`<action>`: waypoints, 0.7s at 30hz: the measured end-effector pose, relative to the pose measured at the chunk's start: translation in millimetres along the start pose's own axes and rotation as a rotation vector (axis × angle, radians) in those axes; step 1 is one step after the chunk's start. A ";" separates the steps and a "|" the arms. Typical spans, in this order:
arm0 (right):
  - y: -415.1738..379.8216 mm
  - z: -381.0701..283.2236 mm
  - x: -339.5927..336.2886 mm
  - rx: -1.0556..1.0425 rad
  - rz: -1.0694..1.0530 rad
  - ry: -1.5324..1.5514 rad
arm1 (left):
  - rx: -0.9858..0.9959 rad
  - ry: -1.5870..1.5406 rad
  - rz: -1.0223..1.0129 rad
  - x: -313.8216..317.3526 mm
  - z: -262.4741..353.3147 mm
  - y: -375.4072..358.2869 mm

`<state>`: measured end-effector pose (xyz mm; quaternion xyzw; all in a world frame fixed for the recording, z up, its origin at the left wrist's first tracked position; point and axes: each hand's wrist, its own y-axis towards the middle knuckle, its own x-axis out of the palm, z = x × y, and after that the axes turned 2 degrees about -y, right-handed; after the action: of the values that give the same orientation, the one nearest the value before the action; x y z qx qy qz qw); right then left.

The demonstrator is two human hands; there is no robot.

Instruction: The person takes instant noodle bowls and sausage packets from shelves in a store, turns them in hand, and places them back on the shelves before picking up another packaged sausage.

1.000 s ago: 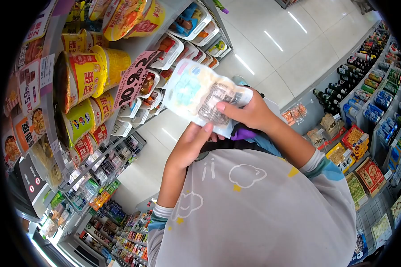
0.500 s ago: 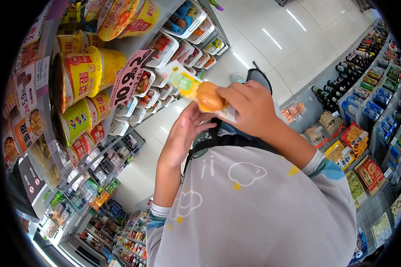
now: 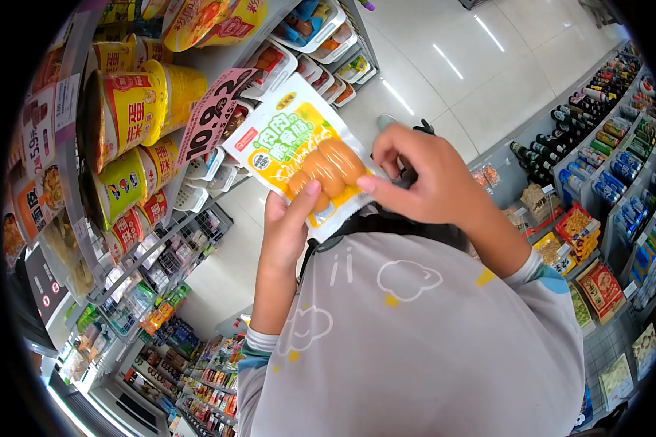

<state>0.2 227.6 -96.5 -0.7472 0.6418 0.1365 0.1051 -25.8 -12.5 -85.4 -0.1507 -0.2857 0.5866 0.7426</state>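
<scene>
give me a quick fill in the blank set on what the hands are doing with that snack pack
1. Both hands hold a pack that is mostly white and ____.
2. The left hand has its ____ pressed on the front of the pack.
3. The right hand grips the pack's ____ edge, as seen in the picture.
4. The pink tag beside the pack shows the price ____.

Missing words: yellow; thumb; right; 10.9

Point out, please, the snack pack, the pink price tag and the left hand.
snack pack (image 3: 291, 142), head view, yellow printed front.
pink price tag (image 3: 213, 116), head view, middle of the tag.
left hand (image 3: 290, 226), head view, back of the hand.
</scene>
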 end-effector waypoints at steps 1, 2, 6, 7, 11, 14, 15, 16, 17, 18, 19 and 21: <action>2.1 -2.2 -3.7 0.221 -0.038 0.058 | -0.028 0.013 -0.039 -1.9 2.5 -2.5; 5.9 -2.0 -8.0 0.261 -0.147 0.026 | -0.055 0.026 -0.079 -2.9 4.6 -5.0; 9.2 13.2 4.3 0.288 -0.529 0.364 | -0.047 0.113 -0.182 -6.6 6.4 -11.7; 6.7 15.9 10.7 0.288 -0.530 0.364 | -0.048 0.112 -0.182 -7.8 8.7 -11.9; 2.5 17.1 16.6 0.264 -0.465 0.606 | -0.086 0.235 -0.242 -2.9 21.8 -14.4; 0.4 17.9 19.1 0.283 -0.485 0.717 | -0.054 0.266 -0.296 -1.6 21.1 -16.3; -1.1 18.4 21.3 0.279 -0.479 0.764 | -0.034 0.244 -0.327 -1.8 20.5 -16.4; -2.2 19.0 23.2 0.279 -0.480 0.764 | -0.034 0.245 -0.325 -2.6 19.5 -15.4; -3.2 19.6 25.2 0.261 -0.474 0.777 | -0.031 0.241 -0.338 -4.0 17.9 -13.5; -4.0 19.9 26.8 0.243 -0.467 0.789 | -0.028 0.238 -0.352 -5.4 16.4 -12.2; -4.4 19.7 28.0 0.243 -0.468 0.789 | -0.028 0.237 -0.351 -6.8 15.6 -11.5; -4.2 19.9 29.7 0.251 -0.446 0.861 | -0.066 0.172 -0.349 -9.1 14.2 -10.1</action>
<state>7.1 207.3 -125.3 -0.8364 0.4632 -0.2881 -0.0537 -27.8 -25.4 -70.7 -0.1727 -0.2622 0.4244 0.8493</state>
